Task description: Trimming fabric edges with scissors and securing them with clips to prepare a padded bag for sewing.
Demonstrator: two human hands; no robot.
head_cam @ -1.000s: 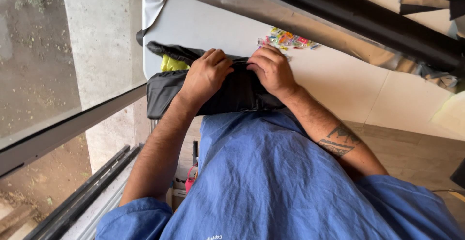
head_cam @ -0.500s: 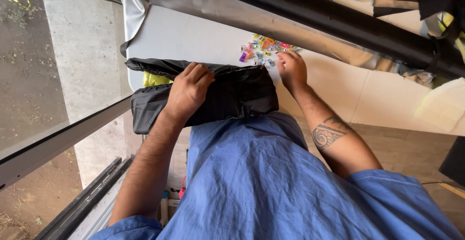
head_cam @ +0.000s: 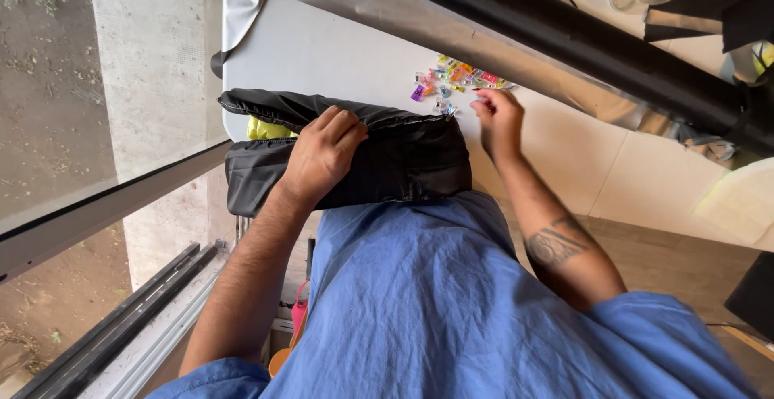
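Black bag point(head_cam: 403, 165) under left hand point(head_cam: 322, 153), colourful clips point(head_cam: 455, 81) beside right hand point(head_cam: 500, 121).

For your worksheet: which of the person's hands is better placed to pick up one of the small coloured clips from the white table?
The right hand, probably. Its fingers already reach the edge of the pile of coloured clips on the white table. The left hand is occupied, gripping the top edge of the black bag.

White surface point(head_cam: 322, 52) runs from upper left toward frame centre. On it: black bag point(head_cam: 403, 161) at the near edge, centre frame, and a scatter of small colourful clips point(head_cam: 455, 81) upper centre, near the bag but apart.
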